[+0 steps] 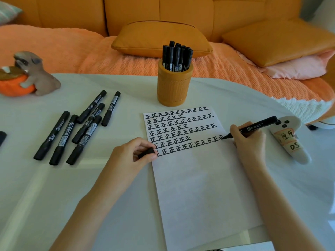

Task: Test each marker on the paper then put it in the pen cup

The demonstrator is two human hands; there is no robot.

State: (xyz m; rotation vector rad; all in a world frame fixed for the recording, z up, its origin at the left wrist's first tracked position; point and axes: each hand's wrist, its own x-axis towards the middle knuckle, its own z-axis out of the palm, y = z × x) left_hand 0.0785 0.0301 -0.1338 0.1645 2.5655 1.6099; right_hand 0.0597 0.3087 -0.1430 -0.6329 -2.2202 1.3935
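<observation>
White tabletop point(36, 187) fills the near view, with an orange sofa point(181, 11) along its far side.

On the right, the right hand point(248, 140) pinches an uncapped black marker point(257, 125) between curled fingers and thumb. The barrel slants up to the right. Its tip touches the paper point(199, 187) at the right end of a row of black characters point(181, 131), close to the sheet's right edge. The left hand point(132, 154) rests at the paper's left edge, its fingers curled round a black cap point(146, 153) that lies just over the start of the lowest row.

The sheet lies in the middle of the table. Its far part is covered in rows of the same written character, and its near part is blank.

Just beyond the paper's far edge stands the orange pen cup point(173, 87), upright and packed with capped black markers point(176, 57). To the left of the paper, six capped loose markers point(63, 140) lie flat on the table, roughly parallel and bunched together.

Beside the right hand, at the right, lies a white controller point(290, 142) with handwritten labels stuck on it. At the far left sits a dog figurine point(36, 73) hugging an orange bowl. A dark object point(2, 136) pokes in at the left edge, too cut off to identify.

On the sofa, an orange cushion point(161, 38) rests on an orange blanket point(90, 55).
</observation>
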